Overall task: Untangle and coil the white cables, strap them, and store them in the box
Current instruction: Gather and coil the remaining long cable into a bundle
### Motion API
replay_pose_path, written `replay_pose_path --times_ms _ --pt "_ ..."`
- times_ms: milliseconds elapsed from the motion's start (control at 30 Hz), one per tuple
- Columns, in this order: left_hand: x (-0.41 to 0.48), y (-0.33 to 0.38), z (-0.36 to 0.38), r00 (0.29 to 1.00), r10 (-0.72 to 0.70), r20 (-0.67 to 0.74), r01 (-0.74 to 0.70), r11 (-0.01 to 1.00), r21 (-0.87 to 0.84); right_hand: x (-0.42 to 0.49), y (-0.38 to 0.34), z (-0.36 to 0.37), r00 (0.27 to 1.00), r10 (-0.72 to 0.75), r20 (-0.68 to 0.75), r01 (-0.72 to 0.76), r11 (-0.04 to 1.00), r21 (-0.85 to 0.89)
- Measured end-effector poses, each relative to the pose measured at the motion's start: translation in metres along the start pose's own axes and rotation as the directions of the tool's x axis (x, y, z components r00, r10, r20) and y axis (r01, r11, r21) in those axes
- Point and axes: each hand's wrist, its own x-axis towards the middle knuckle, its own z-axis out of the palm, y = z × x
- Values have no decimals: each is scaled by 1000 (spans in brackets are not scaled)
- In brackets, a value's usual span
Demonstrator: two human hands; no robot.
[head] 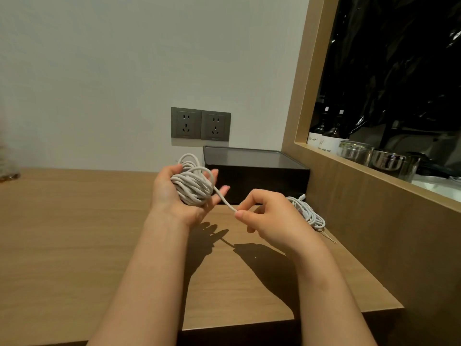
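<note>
A: Counter (74, 233) carries what?
B: A black box (257, 171) at the back wall. Above the counter, the left grip (174, 196) holds the white cable coil (192, 188); the right grip (269, 216) pinches its loose end (230, 207).
A: Other cables?
B: A second white cable bundle (309, 213) lies on it near the box.

Cable coil in my hands above the wooden table (74, 233)

My left hand (172, 198) cradles the cable coil (192, 189) in its palm, thumb over the top. My right hand (272, 216), at 4 o'clock from it, pinches the free strand (225, 201) between thumb and forefinger. The black box (257, 171) sits at 12 o'clock beyond both hands. A second cable bundle (310, 212) lies at 3 o'clock of my right hand.
</note>
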Motion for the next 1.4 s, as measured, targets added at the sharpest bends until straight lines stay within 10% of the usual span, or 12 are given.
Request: replay_pose_path --times_ms 233,333,433,533,733,1300,1400 --pt "8 15 -7 893 377 -247 -387 922 6 -9 -14 -4 954 -15 300 45 994 -96" --pt "7 22 -9 538 792 -290 -696 611 376 -11 -17 -6 924 -12 383 61 991 -117" --pt "-1 25 -13 365 930 52 -457 130 880 -16 -19 -14 910 -48 412 85 994 -71" --pt "-4 26 -20 543 791 283 -91 -280 956 -21 -20 -26 940 -137 314 139 990 14" --pt "1 3 -32 903 342 260 -22 -568 823 -16 -14 -26 985 -169 -15 169 985 17" --pt "-5 -13 -32 935 -151 321 -347 -578 739 10 21 -4 912 -74 -403 66 997 -33" --pt "-4 -14 -35 901 -210 380 -434 -459 775 9 21 -5 890 -74 -450 76 997 -14"
